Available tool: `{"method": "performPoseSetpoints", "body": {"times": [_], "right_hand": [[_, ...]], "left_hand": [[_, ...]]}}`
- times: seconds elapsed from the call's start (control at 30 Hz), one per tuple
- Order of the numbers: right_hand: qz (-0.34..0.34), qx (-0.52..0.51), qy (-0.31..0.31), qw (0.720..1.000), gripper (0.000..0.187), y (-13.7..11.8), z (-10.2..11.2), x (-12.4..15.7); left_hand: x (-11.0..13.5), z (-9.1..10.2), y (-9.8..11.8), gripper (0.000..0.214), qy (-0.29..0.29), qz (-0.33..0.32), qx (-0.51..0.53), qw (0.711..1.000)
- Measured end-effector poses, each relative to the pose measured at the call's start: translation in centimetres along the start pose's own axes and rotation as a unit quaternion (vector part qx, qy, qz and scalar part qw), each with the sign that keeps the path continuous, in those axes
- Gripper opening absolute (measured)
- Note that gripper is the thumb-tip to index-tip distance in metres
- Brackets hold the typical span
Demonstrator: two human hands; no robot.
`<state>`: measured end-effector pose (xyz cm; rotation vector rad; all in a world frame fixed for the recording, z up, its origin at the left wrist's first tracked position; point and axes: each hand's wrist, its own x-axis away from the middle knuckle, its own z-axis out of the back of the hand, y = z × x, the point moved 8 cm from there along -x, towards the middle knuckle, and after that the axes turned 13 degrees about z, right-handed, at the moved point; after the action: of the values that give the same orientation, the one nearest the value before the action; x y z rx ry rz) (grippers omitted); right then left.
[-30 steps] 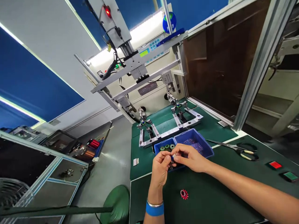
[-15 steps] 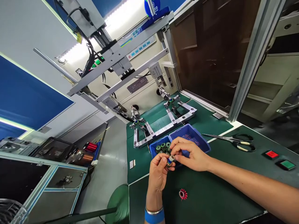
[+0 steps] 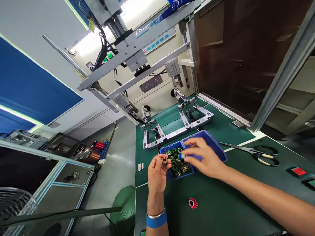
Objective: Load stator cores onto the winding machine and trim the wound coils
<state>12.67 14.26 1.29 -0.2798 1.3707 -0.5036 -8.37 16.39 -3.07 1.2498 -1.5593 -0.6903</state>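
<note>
My left hand (image 3: 157,173) pinches a small toothed coil core (image 3: 164,160) with dark teeth and coloured windings. My right hand (image 3: 204,158) reaches over a blue two-compartment tray (image 3: 209,141), with a small pale cylinder (image 3: 181,156) held in its fingertips. Several green-toothed coil cores (image 3: 176,162) lie in the tray's nearer compartment, just beneath and between my hands. My right palm hides most of the far compartment. On the green mat (image 3: 221,209) below the tray lies a red-toothed ring (image 3: 193,203).
A metal fixture (image 3: 177,127) with clamps stands on the green bench beyond the tray. Scissors (image 3: 253,154) lie to the right, near red and green buttons (image 3: 299,171). An overhead machine frame (image 3: 137,55) spans above the fixture. A green stool (image 3: 123,209) stands left of the bench.
My hands have moved apart: the toothed core, earlier pressed against the cylinder, now sits alone in my left hand. The cylinder remains in my right fingertips. The view has shifted slightly.
</note>
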Motion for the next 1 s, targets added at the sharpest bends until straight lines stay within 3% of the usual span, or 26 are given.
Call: {"method": "performPoseSetpoints", "body": {"times": [0.13, 0.27, 0.37, 0.43, 0.5, 0.63, 0.8, 1.0], "right_hand": [[0.009, 0.059, -0.15, 0.987, 0.028, -0.7, -4.7, 1.9], [-0.011, 0.095, -0.18, 0.979, 0.034, -1.1, -5.3, 2.2], [-0.027, 0.042, -0.11, 0.993, 0.026, -1.2, -3.8, 1.6], [-0.064, -0.029, -0.06, 0.996, 0.03, -0.8, -3.2, 1.5], [-0.113, -0.108, -0.031, 0.987, 0.035, -0.3, -3.3, 1.8], [-0.174, -0.215, 0.026, 0.961, 0.028, 0.4, -3.6, 2.2], [-0.191, -0.23, 0.129, 0.946, 0.03, 1.1, -1.7, 1.8], [-0.17, -0.244, 0.161, 0.941, 0.021, 1.3, 0.1, 1.0]], "left_hand": [[0.3, -0.1, -0.3, 0.054, -0.014, 0.01, 0.018, 1.0], [0.8, -0.7, -0.3, 0.049, -0.023, 0.02, 0.029, 0.999], [1.2, -1.4, -0.5, 0.045, -0.038, 0.034, 0.038, 0.998], [1.5, -2.2, -0.7, 0.04, -0.067, 0.035, 0.033, 0.997], [1.9, -3.2, -1.2, 0.033, -0.107, 0.031, 0.025, 0.993], [2.4, -4.5, -2.4, 0.025, -0.148, 0.037, 0.028, 0.988], [2.6, -5.0, -3.3, 0.027, -0.152, 0.07, 0.054, 0.984], [2.8, -5.4, -3.6, 0.024, -0.18, 0.096, 0.077, 0.976]]}}
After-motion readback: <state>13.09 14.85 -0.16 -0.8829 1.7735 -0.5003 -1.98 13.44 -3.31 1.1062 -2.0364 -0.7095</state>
